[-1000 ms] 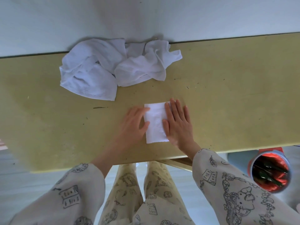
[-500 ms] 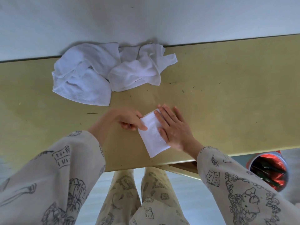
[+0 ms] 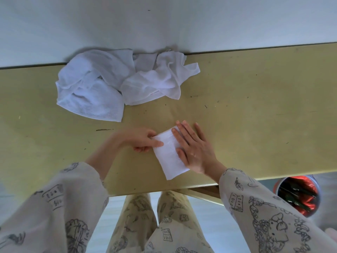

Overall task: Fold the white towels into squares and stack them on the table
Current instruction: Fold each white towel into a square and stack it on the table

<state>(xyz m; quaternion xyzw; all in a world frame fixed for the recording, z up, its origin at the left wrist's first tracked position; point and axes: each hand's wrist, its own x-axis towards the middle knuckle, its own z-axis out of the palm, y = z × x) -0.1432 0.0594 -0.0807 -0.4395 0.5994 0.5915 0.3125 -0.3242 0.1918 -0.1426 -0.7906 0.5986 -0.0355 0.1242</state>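
Small white folded terry towel [image 3: 170,154] lies near front edge of yellow-green wooden table [image 3: 255,125], slightly skewed, long rather than square, so likely one fold left. Right hand [image 3: 193,150] flat on it, fingers straight and spread, pinning cloth against sliding. Left hand [image 3: 144,141] at towel's left edge, thumb and fingers pinching edge, probably to lift or square it. Farther back, heap of crumpled white towels [image 3: 124,84] against pale wall [image 3: 164,24], awaiting folding, well apart from folded one.
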